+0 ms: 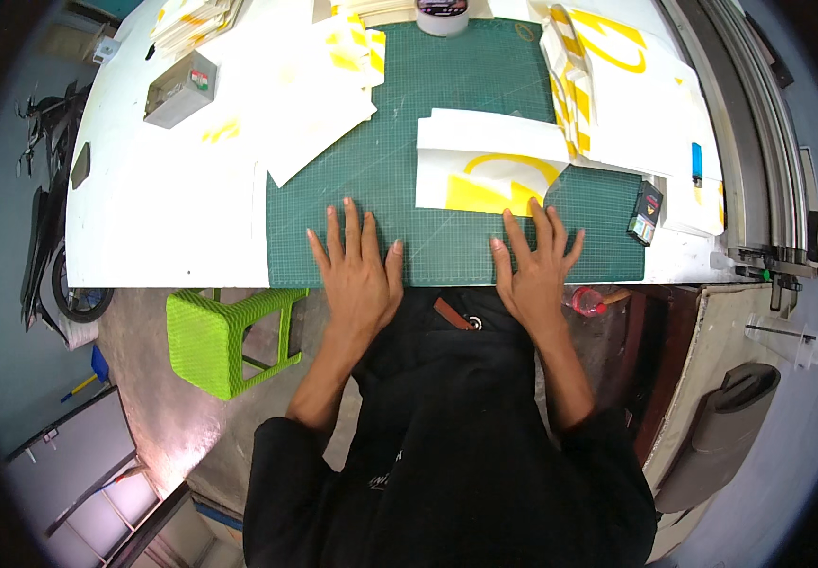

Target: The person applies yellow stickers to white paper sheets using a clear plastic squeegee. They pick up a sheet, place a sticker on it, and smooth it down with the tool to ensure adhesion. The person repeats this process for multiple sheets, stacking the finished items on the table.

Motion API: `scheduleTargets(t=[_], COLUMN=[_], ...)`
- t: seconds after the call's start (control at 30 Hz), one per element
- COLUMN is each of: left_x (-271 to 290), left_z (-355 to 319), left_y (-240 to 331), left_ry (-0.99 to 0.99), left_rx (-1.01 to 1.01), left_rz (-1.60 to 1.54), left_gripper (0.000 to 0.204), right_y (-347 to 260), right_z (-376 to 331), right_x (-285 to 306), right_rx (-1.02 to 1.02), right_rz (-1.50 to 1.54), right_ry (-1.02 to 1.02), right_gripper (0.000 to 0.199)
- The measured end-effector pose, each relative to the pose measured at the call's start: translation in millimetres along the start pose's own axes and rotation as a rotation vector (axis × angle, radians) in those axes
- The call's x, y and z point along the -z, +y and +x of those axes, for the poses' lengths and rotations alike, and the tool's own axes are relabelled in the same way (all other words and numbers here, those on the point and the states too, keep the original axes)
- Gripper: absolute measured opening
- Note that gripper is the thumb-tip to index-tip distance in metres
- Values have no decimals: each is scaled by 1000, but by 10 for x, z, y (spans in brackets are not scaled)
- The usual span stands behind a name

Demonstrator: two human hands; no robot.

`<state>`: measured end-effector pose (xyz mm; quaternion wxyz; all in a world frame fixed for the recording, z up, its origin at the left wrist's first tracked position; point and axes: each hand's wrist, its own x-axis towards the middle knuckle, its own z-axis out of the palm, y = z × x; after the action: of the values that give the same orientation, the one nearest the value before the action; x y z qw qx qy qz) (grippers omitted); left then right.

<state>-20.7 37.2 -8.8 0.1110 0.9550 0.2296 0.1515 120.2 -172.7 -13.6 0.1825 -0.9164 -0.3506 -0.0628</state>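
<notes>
My left hand [355, 267] lies flat on the green cutting mat [466, 256] near its front edge, fingers spread and holding nothing. To its right, my right hand [534, 260] also rests on the mat with its fingers apart. Its fingertips reach the lower edge of a white folded paper piece [494, 151] with a yellow print. Beyond my left hand, white sheets with yellow patches [319, 114] overlap the mat's left side. On the mat's far right stands a stack of folded white and yellow paper [570, 85].
A grey open box [180, 90] stands on the white table [163, 218] at left. A small dark box [646, 213] and a blue lighter [697, 163] lie at right. A round container [442, 19] is at the back. Below the table's left front is a green stool [205, 346].
</notes>
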Motion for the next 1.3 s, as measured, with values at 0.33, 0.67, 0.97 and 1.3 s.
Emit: scheduleTargets(t=[0.33,0.67,0.97,1.3], left_x=[-254,123,117,-251], left_z=[158,-361,-275,500], left_y=[658,510,573,422], left_ry=[-223,-314,-195,-46], left_rx=[-298,-270,-268,-433], left_rz=[-183,-174,-157,-255], left_gripper=[65,68,53,26], right_y=[133,470,505,336], right_z=[16,842,1145,1508], right_x=[175,-21,-38,-175], right_rx=[24,-112,-208,-487], right_rz=[241,1885,2171,1664], right_ry=[96,-501,-383,-389], right_gripper=[41,105,86,59])
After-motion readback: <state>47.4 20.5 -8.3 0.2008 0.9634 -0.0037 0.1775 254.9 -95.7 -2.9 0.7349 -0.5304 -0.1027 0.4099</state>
